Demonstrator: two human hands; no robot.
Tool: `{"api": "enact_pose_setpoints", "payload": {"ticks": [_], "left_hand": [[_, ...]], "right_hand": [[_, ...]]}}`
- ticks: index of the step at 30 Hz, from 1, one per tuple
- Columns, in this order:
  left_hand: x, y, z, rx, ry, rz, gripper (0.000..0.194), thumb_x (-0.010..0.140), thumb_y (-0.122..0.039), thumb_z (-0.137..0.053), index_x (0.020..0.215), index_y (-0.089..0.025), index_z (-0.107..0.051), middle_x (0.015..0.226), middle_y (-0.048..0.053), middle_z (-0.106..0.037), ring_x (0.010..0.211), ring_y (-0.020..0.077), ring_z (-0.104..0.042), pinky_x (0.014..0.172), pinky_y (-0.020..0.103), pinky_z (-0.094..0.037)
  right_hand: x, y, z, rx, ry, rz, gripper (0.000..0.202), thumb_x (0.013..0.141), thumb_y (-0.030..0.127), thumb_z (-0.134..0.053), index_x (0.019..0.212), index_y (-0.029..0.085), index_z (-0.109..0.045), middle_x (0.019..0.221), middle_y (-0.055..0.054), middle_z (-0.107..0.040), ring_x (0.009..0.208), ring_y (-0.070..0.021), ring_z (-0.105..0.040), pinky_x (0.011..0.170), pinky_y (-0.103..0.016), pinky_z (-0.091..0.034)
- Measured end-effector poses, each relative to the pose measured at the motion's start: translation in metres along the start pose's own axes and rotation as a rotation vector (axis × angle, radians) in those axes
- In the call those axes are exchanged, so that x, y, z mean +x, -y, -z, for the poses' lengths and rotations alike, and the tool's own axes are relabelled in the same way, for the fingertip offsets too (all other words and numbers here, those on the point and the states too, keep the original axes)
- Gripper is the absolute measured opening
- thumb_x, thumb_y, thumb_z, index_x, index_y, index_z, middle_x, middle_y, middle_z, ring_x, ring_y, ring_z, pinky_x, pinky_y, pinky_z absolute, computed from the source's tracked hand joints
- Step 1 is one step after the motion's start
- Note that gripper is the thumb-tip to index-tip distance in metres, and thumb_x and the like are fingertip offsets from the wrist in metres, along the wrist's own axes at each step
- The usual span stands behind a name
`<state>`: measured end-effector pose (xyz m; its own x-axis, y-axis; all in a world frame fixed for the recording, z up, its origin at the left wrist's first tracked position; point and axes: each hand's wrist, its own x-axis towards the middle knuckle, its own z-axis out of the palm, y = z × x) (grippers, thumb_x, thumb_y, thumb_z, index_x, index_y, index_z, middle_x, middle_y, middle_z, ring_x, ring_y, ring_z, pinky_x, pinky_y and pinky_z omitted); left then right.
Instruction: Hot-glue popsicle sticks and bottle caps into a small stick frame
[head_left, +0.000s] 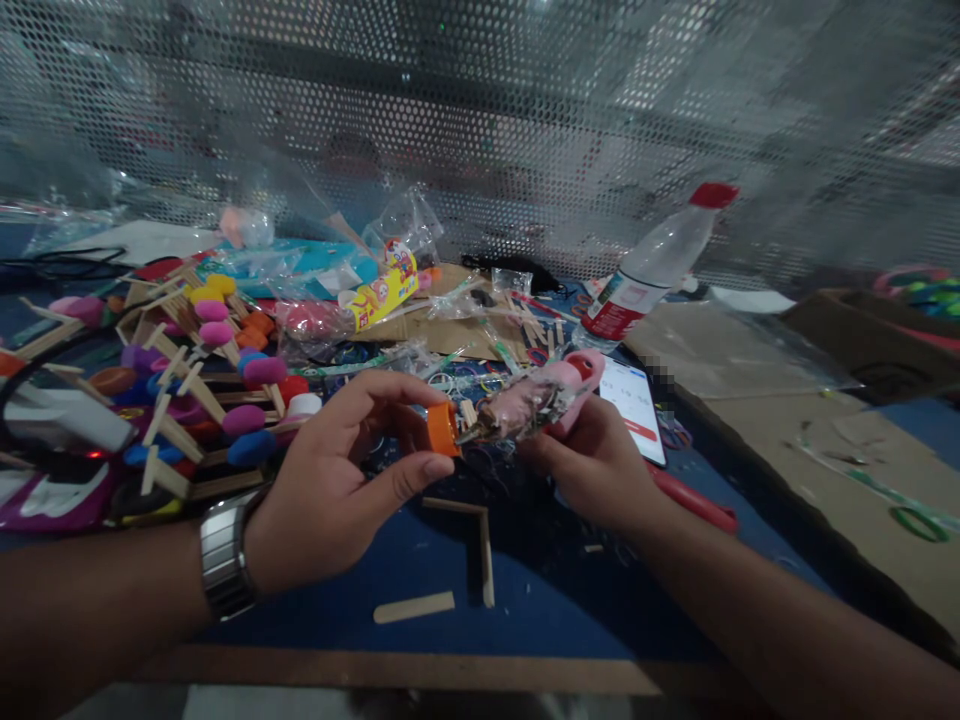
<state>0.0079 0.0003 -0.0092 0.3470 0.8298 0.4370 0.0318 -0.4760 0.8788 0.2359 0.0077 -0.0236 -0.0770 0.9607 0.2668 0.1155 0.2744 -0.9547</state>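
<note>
My left hand (337, 465), with a metal-banded watch on its wrist, pinches an orange bottle cap (442, 430) between thumb and fingers. In my right hand (592, 460) is a pink hot glue gun (577, 390), its front end coated with messy, stringy glue residue. The nozzle points left, at or very near the cap's open side; whether they touch I cannot tell. Below the hands, two joined craft sticks (486, 555) form an angle on the blue table (322, 615). A single craft stick (414, 607) lies close to the front edge.
Craft-stick pieces with coloured caps (244, 420) are heaped at left. A red-capped plastic bottle (649, 265) stands behind a lit phone (630, 410). A red handle (694, 500) lies by my right forearm. Cardboard (840, 500) covers the right side; a perforated metal screen (480, 130) closes the back.
</note>
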Motion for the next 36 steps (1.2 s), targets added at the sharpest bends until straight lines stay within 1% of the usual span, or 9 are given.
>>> {"api": "enact_pose_setpoints", "payload": {"ticks": [4,15,21,25,28,33,36], "left_hand": [[0.0002,-0.0004,0.0000,0.006,-0.007,0.000,0.030,0.088,-0.024,-0.075,0.114,-0.025,-0.061,0.104,-0.001,-0.065,0.088,0.0082,-0.065,0.078,0.014,-0.056],[-0.0002,-0.0025,0.0003,-0.004,-0.009,0.026,0.030,0.087,-0.025,-0.075,0.113,-0.023,-0.061,0.101,0.000,-0.066,0.087,0.0088,-0.065,0.077,0.015,-0.057],[0.0016,-0.0028,-0.0002,-0.006,-0.023,0.025,0.029,0.087,-0.024,-0.075,0.113,-0.022,-0.061,0.101,0.000,-0.066,0.087,0.0097,-0.066,0.077,0.017,-0.058],[0.0031,-0.0022,-0.0008,-0.004,-0.025,0.033,0.029,0.087,-0.023,-0.075,0.113,-0.021,-0.061,0.102,0.001,-0.067,0.088,0.0097,-0.066,0.078,0.016,-0.058],[0.0034,-0.0029,-0.0009,-0.002,-0.025,0.038,0.029,0.087,-0.023,-0.075,0.112,-0.020,-0.061,0.103,0.002,-0.067,0.088,0.0103,-0.067,0.077,0.017,-0.058],[0.0029,-0.0048,-0.0009,-0.010,-0.034,0.042,0.029,0.085,-0.025,-0.076,0.111,-0.019,-0.062,0.100,0.004,-0.068,0.085,0.0129,-0.068,0.075,0.021,-0.060],[0.0030,-0.0049,-0.0011,-0.008,-0.039,0.043,0.029,0.085,-0.025,-0.076,0.110,-0.020,-0.062,0.100,0.004,-0.068,0.085,0.0138,-0.068,0.075,0.023,-0.060]], "right_hand": [[0.0004,0.0015,0.0000,-0.006,-0.002,0.010,0.024,0.069,0.021,-0.069,0.065,0.023,-0.046,0.052,0.008,-0.042,0.044,-0.0073,-0.033,0.044,-0.024,-0.035],[-0.0008,0.0020,0.0003,0.021,0.003,-0.060,0.027,0.067,0.023,-0.072,0.066,0.023,-0.045,0.054,0.008,-0.041,0.045,-0.0078,-0.032,0.044,-0.024,-0.035],[-0.0010,0.0032,0.0000,-0.015,-0.008,-0.045,0.027,0.067,0.022,-0.072,0.065,0.024,-0.045,0.053,0.008,-0.042,0.045,-0.0080,-0.034,0.045,-0.024,-0.037],[-0.0007,0.0020,-0.0001,0.010,-0.009,-0.042,0.028,0.066,0.023,-0.074,0.067,0.023,-0.046,0.054,0.008,-0.043,0.046,-0.0075,-0.034,0.047,-0.024,-0.039],[-0.0007,0.0019,-0.0004,-0.006,-0.014,-0.040,0.028,0.066,0.023,-0.073,0.066,0.023,-0.046,0.053,0.009,-0.042,0.046,-0.0073,-0.033,0.045,-0.023,-0.037],[-0.0008,0.0038,-0.0012,0.002,-0.011,-0.043,0.027,0.065,0.023,-0.073,0.065,0.023,-0.046,0.052,0.008,-0.043,0.045,-0.0072,-0.033,0.041,-0.022,-0.031],[-0.0011,0.0039,-0.0011,0.013,-0.018,-0.049,0.027,0.065,0.021,-0.074,0.065,0.023,-0.047,0.052,0.008,-0.042,0.045,-0.0073,-0.034,0.041,-0.022,-0.031]]}}
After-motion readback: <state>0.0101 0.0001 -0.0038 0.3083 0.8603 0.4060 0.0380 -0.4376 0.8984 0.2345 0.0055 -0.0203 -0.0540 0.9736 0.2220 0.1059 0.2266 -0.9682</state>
